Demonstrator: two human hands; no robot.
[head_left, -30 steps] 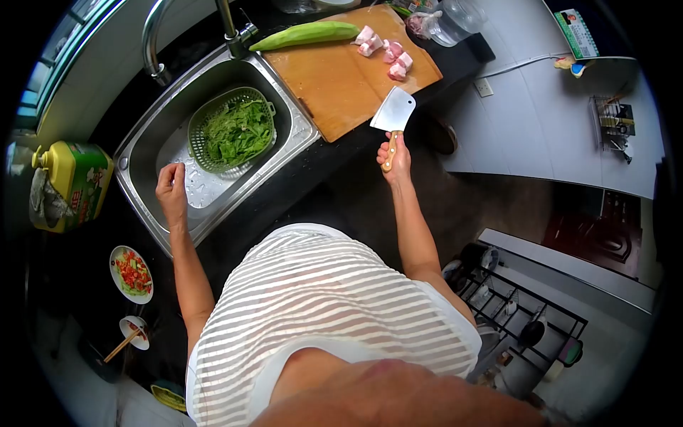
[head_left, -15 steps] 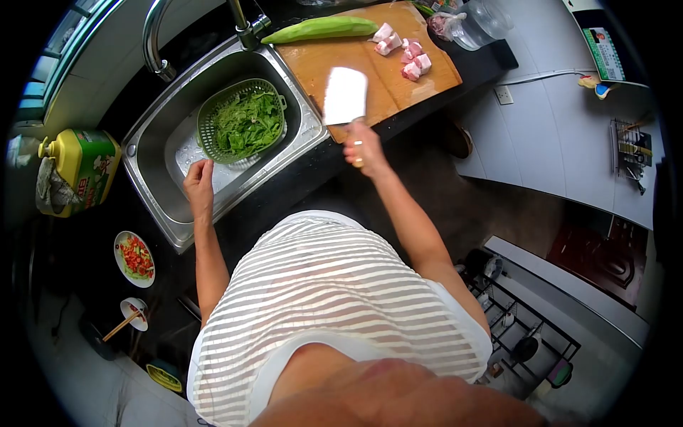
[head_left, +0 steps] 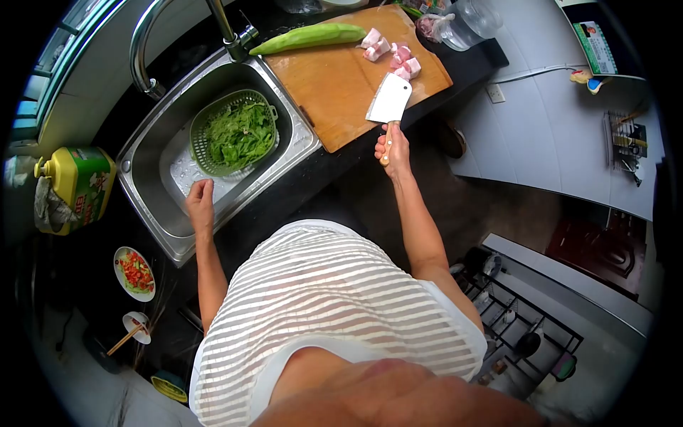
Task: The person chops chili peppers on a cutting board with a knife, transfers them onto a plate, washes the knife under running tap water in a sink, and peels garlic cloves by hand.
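Note:
A cleaver (head_left: pixel 390 98) with a wooden handle is gripped in my right hand (head_left: pixel 395 151), its blade over the front edge of the wooden cutting board (head_left: pixel 320 92). Chunks of raw fatty meat (head_left: pixel 405 62) lie on the board just beyond the blade, with another small pile (head_left: pixel 375 45) to their left. A long green gourd (head_left: pixel 309 38) rests along the board's back left. My left hand (head_left: pixel 200 201) hovers by the sink's front rim, fingers curled closed, with nothing seen in them. Below and beyond it, a green colander (head_left: pixel 193 139) of leafy greens (head_left: pixel 238 135) sits in the sink (head_left: pixel 171 220).
A chrome faucet (head_left: pixel 146 78) arches over the sink. To the left stand a yellow-green jug (head_left: pixel 82 185), a plate of chopped red and green vegetables (head_left: pixel 134 273) and a small bowl with chopsticks (head_left: pixel 136 327). A clear plastic container (head_left: pixel 473 25) is beyond the board's right end.
My right hand has carried the cleaver rightward, from the board's left end toward the meat, and the blade has turned. My left hand stays closed near the sink rim. The view has shifted slightly.

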